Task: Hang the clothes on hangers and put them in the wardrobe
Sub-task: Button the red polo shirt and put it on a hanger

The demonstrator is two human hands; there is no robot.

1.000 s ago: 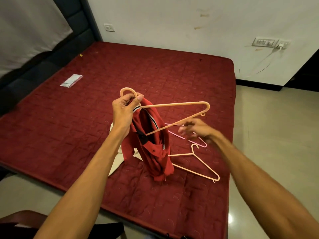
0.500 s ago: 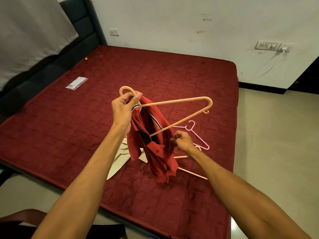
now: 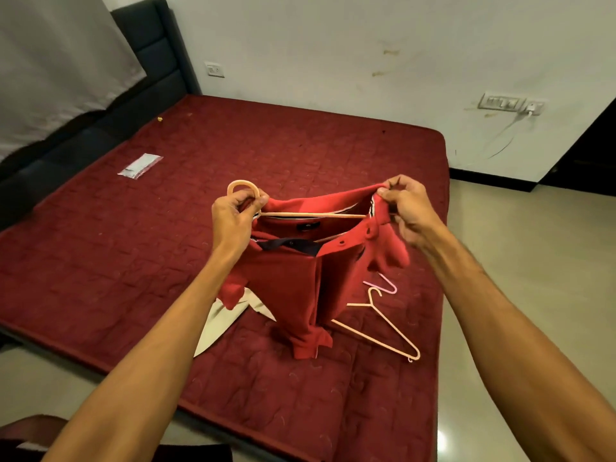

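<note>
A red polo shirt (image 3: pixel 300 288) hangs over the bed, with a peach plastic hanger (image 3: pixel 310 215) inside its neck opening. My left hand (image 3: pixel 233 215) grips the hanger just below its hook, together with the left side of the collar. My right hand (image 3: pixel 405 208) pinches the shirt's right shoulder and stretches it over the hanger's right end, which the cloth hides. The shirt's hem brushes the maroon mattress (image 3: pixel 133 261).
On the mattress lie a spare peach hanger (image 3: pixel 390 328), a pink hanger (image 3: pixel 388 285) partly behind the shirt, and a cream garment (image 3: pixel 220 321) under it. A small plastic packet (image 3: pixel 140 165) lies far left. A dark headboard stands at the left, tiled floor on the right.
My right hand took hold of the shirt's right side and pulled it up over the hanger's right arm. The shirt now spreads across the hanger instead of dangling from its left end.
</note>
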